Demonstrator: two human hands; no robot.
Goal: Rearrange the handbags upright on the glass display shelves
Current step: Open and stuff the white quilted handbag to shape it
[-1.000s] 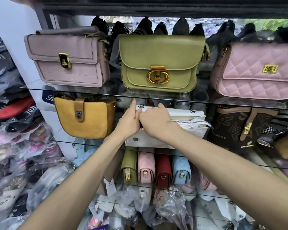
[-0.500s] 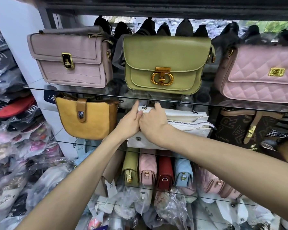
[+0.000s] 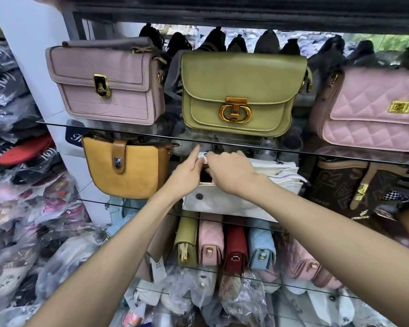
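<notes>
1 head-worn wide-angle camera faces the glass shelves [image 3: 222,143] close up, angled slightly down along both forearms.

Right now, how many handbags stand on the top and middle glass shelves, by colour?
Mauve bag: 1
Green bag: 1
Pink bag: 1
Yellow bag: 1
White bag: 1
Brown bag: 1
Total: 6

Top glass shelf [image 3: 118,129]: we see the green bag [image 3: 241,90] upright, mauve bag [image 3: 104,83] left of it, pink quilted bag [image 3: 373,109] right.
Shelf below the green bag: we see the mustard bag [image 3: 125,168], white bag [image 3: 234,199], brown monogram bag [image 3: 340,182].
</notes>
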